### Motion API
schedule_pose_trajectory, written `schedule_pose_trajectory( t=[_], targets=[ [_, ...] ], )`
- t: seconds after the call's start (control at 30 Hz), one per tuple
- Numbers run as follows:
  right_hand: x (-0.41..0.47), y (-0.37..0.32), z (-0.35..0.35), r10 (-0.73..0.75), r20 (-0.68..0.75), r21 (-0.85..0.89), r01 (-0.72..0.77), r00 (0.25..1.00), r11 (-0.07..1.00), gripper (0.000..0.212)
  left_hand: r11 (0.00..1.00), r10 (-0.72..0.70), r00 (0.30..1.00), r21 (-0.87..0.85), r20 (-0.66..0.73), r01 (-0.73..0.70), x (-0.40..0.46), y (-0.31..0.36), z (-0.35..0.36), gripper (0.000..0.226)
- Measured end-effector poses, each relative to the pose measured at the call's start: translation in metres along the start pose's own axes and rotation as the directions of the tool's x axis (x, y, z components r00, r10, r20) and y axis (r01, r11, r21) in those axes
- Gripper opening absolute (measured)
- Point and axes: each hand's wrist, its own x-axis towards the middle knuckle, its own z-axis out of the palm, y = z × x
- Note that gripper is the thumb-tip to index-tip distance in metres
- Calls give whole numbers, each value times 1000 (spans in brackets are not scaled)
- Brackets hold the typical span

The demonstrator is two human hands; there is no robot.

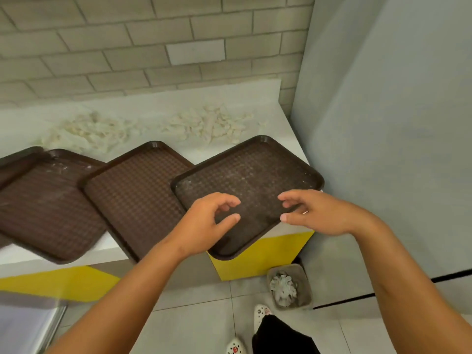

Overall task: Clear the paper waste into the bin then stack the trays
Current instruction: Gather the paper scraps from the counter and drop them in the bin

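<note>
Three brown plastic trays lie side by side on a white counter, each overhanging its front edge: the right tray [255,172], the middle tray [132,190] and the left tray [43,200]. My left hand [207,223] and my right hand [316,213] hover over the near part of the right tray, fingers curled and apart, holding nothing. Shredded paper waste lies on the counter behind the trays in two heaps, one at the left [89,134] and one at the right [212,123]. A small grey bin [305,290] on the floor holds crumpled paper [283,290].
A brick wall rises behind the counter [158,111], and a grey panel [396,123] closes off the right side. The counter front is yellow [268,254]. My feet in white shoes [260,312] stand on the tiled floor beside the bin. A metal surface [25,325] shows at bottom left.
</note>
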Motion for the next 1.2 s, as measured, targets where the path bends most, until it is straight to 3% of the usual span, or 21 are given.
schedule_pose_trajectory(
  t=[0.23,0.53,0.83,1.07,1.2],
  targets=[
    [69,-29,-69,-26,74,-154,37,997,987,65,987,14,1000,161,25,-18,96,-25,-47,36],
    [184,-45,-146,-103,39,-212,109,994,971,66,963,-144,978,251,150,103,249,-75,-64,37],
    [312,-16,-168,69,63,-301,-47,996,952,68,910,-285,930,370,232,187,345,-125,-39,67],
    [373,20,-155,119,15,-355,-106,993,929,73,837,-268,897,547,352,35,378,-153,-12,89],
    [394,35,-145,106,-73,-380,-125,992,916,72,806,-240,893,591,380,-35,380,-159,3,77]
  ],
)
